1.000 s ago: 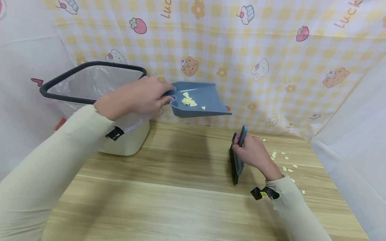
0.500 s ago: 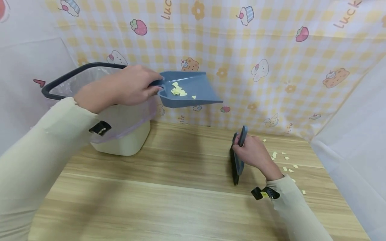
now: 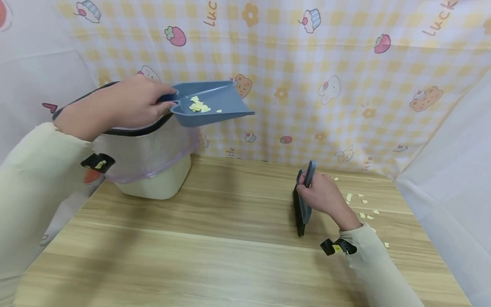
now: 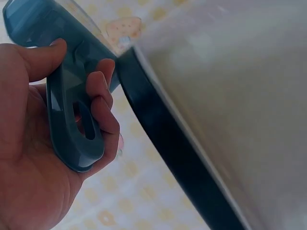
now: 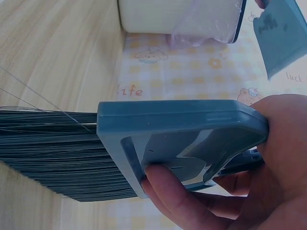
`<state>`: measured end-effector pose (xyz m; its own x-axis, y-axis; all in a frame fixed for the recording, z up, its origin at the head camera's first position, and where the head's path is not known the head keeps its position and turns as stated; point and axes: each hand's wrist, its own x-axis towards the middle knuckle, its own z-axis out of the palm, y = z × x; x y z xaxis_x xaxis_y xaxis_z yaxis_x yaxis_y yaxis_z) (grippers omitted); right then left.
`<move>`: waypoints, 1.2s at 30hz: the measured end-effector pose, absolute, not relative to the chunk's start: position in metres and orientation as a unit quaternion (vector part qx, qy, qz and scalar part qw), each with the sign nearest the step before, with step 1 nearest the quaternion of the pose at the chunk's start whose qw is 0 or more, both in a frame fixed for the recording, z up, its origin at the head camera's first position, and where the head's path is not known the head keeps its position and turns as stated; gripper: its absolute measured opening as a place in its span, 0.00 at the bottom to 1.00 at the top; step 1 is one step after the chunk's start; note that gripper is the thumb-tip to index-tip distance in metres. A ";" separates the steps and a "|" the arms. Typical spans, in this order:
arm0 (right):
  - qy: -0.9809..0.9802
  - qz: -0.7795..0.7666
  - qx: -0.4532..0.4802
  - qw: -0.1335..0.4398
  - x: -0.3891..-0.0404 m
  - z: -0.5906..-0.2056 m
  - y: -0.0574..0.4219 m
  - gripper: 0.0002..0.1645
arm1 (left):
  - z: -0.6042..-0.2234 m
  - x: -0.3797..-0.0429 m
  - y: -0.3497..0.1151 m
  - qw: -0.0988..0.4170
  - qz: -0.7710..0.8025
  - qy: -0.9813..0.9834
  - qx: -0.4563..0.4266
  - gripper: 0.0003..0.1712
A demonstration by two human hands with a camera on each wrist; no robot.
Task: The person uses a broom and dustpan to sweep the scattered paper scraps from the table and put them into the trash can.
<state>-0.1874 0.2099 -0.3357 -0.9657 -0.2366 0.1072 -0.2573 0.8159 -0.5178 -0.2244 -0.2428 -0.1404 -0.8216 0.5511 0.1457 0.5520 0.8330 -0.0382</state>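
Observation:
My left hand (image 3: pixel 130 102) grips the handle of a blue-grey dustpan (image 3: pixel 226 97), raised above the table beside the bin. A small heap of pale yellow paper scraps (image 3: pixel 198 105) lies in the pan near its handle end. In the left wrist view the fingers curl round the looped handle (image 4: pixel 72 115), close to the dark rim of the bin (image 4: pixel 163 139). My right hand (image 3: pixel 320 192) holds a matching hand brush (image 3: pixel 305 209) on the table, its dark bristles (image 5: pixel 57 153) pointing down to the wood.
A cream bin (image 3: pixel 153 187) with a clear liner stands at the table's back left; my left arm hides part of its opening. More paper scraps (image 3: pixel 362 215) lie scattered on the table (image 3: pixel 230 273) right of the brush. A checked cloth (image 3: pixel 276 55) hangs behind.
The left hand has carried the dustpan leftward and somewhat up, toward and over the bin's rim. Scraps stay in the pan. The right hand and brush have barely moved.

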 end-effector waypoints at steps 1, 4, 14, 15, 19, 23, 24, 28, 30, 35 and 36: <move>-0.953 0.274 0.129 0.019 -0.187 -0.336 0.210 0.04 | -0.141 -0.225 -0.247 0.075 0.001 -0.955 -0.285 0.24; -0.954 0.274 0.125 0.017 -0.188 -0.336 0.211 0.05 | -0.144 -0.224 -0.259 0.079 0.006 -0.958 -0.274 0.25; -0.953 0.280 0.115 0.013 -0.188 -0.336 0.216 0.07 | -0.152 -0.215 -0.298 0.066 0.014 -0.972 -0.225 0.25; -0.953 0.281 0.116 0.013 -0.187 -0.336 0.216 0.07 | -0.153 -0.214 -0.303 0.065 0.016 -0.973 -0.221 0.25; -0.952 0.281 0.118 0.015 -0.187 -0.335 0.217 0.07 | -0.156 -0.213 -0.319 0.053 0.023 -0.979 -0.198 0.26; -0.953 0.279 0.116 0.015 -0.187 -0.335 0.217 0.08 | -0.156 -0.212 -0.332 0.045 0.025 -0.983 -0.177 0.26; -0.953 0.278 0.116 0.015 -0.187 -0.335 0.217 0.08 | -0.156 -0.211 -0.335 0.044 0.025 -0.984 -0.172 0.26; -0.954 0.277 0.115 0.017 -0.188 -0.335 0.217 0.08 | -0.157 -0.211 -0.347 0.044 0.025 -0.987 -0.153 0.26; -0.954 0.276 0.115 0.018 -0.188 -0.336 0.218 0.07 | -0.159 -0.212 -0.354 0.048 0.025 -0.988 -0.145 0.25; -0.953 0.279 0.115 0.015 -0.188 -0.336 0.217 0.08 | -0.166 -0.216 -0.373 0.051 0.030 -0.991 -0.122 0.26; -0.953 0.281 0.114 0.014 -0.188 -0.336 0.217 0.08 | -0.167 -0.216 -0.376 0.053 0.032 -0.991 -0.116 0.26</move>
